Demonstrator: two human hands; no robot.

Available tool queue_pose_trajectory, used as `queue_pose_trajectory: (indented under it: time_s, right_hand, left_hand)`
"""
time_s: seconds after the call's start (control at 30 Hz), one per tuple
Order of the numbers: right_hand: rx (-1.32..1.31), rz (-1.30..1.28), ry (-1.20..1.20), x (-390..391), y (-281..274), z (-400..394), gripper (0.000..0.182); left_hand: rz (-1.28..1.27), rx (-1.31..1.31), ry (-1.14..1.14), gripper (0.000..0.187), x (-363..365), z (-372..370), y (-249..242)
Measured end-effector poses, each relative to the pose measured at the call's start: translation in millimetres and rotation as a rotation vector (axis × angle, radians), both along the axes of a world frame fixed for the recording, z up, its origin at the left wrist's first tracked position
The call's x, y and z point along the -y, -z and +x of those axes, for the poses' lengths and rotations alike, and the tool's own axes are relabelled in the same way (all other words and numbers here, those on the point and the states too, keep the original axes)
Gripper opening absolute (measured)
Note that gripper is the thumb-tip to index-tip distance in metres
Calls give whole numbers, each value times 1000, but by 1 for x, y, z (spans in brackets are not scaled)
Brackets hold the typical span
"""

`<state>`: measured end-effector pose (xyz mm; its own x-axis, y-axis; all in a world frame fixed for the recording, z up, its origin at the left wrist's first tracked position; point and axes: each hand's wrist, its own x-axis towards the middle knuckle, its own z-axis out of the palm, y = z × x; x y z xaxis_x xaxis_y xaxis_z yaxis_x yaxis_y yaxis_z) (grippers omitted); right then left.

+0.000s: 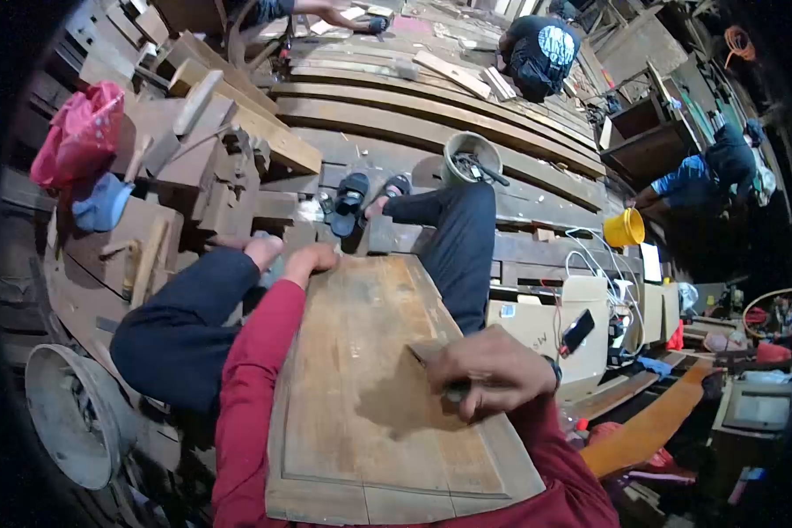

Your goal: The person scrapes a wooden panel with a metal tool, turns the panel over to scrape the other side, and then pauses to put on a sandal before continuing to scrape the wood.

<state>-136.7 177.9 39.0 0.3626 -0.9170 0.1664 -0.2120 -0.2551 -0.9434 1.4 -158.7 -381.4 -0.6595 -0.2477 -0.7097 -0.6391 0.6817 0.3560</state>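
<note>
A wooden panel (352,370) with a framed border lies across my lap, its far end between my legs. At its far left corner, my left hand (315,259) is closed around the edge. Over the right half of the panel, my right hand (493,374) is curled and slightly blurred. A brown flat piece (421,351), which looks like folded sandpaper, sticks out under its fingers against the surface. Most of that piece is hidden by the hand. A dark shadow falls on the wood beside it.
A grey bucket (471,158) with tools stands ahead; another pail (75,414) sits at left. Sandals (352,195) lie on the slatted floor. At right are a cardboard box (581,304) with a phone (577,332), cables and a yellow bucket (623,229). Other people (541,53) work farther off.
</note>
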Motion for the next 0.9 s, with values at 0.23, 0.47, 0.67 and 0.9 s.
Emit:
queue_pose_trajectory:
  time_s: [0.23,0.47,0.67,0.9]
  right_hand:
    - [-133,1,42,-13,20,10,31]
    - [-20,28,15,-12,27,12,27]
    - [-20,-79,-23,-19,15,21,34]
    - [-201,-155,134,-2,27,16,42]
  left_hand:
    - [-15,-79,6,57,-2,4,5]
    - [21,-24,4,61,2,5,1]
    - [74,-51,30,64,11,10,25]
    - [12,-17,10,62,6,7,19]
